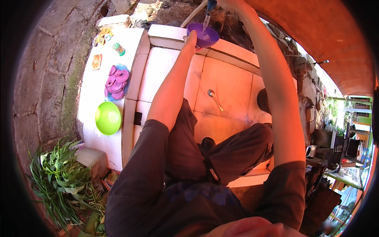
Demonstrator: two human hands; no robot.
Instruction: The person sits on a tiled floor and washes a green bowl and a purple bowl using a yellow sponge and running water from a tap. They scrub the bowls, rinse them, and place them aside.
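Up top, the left hand (pixel 191 38) has its grip on one purple bowl (pixel 202 34) under running water (pixel 206 21); right hand's (pixel 231 4) grip unclear.

One purple bowl (pixel 202 34) is seen under one stream of water (pixel 206 21), and one green bowl (pixel 107 117) is counted on the white ledge (pixel 94 87). One spoon (pixel 215 98) is found on the tiled floor (pixel 229 79), along with one blue plate (pixel 118 83) bearing a pile of purple slices (pixel 117 81), too overlapped to be counted exactly. One small jar (pixel 118 49), one bunch of green leaves (pixel 59 173) and two hands, the left hand (pixel 192 37) and the right hand (pixel 233 4), are also counted.
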